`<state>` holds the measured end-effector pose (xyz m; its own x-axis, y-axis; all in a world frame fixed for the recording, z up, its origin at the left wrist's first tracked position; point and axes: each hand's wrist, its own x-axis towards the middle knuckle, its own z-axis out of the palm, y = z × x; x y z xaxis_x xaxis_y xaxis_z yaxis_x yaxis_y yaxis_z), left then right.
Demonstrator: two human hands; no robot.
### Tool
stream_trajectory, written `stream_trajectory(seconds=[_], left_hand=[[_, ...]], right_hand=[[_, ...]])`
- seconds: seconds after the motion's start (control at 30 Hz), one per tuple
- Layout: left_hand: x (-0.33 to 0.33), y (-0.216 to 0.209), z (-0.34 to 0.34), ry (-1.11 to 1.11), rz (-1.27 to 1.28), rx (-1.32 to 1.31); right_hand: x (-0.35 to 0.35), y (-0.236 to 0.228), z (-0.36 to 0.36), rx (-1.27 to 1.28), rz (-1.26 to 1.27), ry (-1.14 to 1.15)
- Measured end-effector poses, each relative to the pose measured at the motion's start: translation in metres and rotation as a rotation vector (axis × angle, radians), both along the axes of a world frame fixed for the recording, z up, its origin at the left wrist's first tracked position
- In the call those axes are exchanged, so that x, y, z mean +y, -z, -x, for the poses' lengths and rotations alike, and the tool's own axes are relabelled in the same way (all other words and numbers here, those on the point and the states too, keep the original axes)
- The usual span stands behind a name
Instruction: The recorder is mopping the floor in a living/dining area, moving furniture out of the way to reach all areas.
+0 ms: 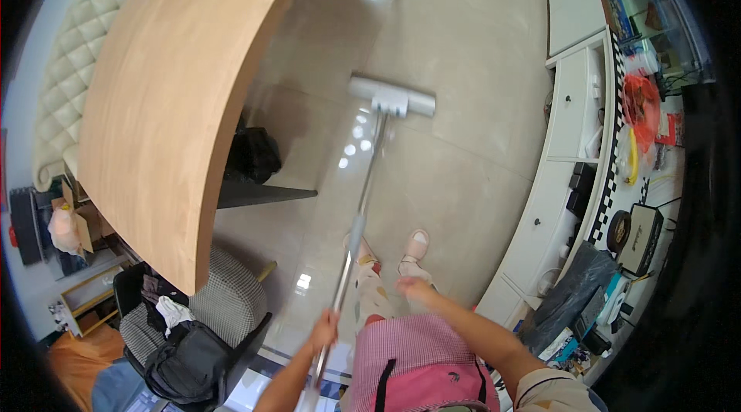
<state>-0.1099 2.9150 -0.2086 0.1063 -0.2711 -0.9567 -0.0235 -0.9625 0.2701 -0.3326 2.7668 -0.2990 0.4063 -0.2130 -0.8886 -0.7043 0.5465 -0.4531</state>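
Pale glossy floor tiles (463, 49) fill the middle of the frame, catching small bright reflections, with a long wooden surface (170, 103) curving down the left side and a white cabinet unit (571, 103) with dark knobs running along the right. A floor mop (363, 203) lies across the centre of the view: its flat, light grey rectangular head (391, 95) rests on the tiles in the upper middle, and a slim silver pole with a grey sleeve partway down slants from it toward the lower centre. The left hand (324, 329), at the lower centre, has its fingers closed around the pole near its upper end, the forearm coming in from the bottom edge. The right hand (413, 286) hangs just right of the pole, apart from it and holding nothing; it is blurred, so whether its fingers are spread or curled cannot be told. Below the hands show a pink checked apron and two feet in light slippers (417, 244) on the tiles. At the lower left a checked chair (231, 300) carries a black bag (189, 362) and some cloth. A dark bag sits under the wooden surface, and clutter including a red bag crowds the cabinet top at the right.
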Motion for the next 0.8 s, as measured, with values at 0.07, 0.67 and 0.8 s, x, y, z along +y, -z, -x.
stream_trajectory(seconds=[0.07, 0.67, 0.8], left_hand=[[0.072, -0.055, 0.020, 0.022, -0.110, -0.020], [0.041, -0.150, -0.037, -0.565, -0.007, 0.577], [-0.046, -0.096, -0.019, -0.326, 0.002, 0.448]], right_hand=[[0.044, 0.007, -0.031, 0.102, -0.334, 0.187], [-0.079, -0.019, -0.154, -0.158, -0.169, 0.969], [-0.204, 0.002, -0.174, -0.079, 0.066, 0.906]])
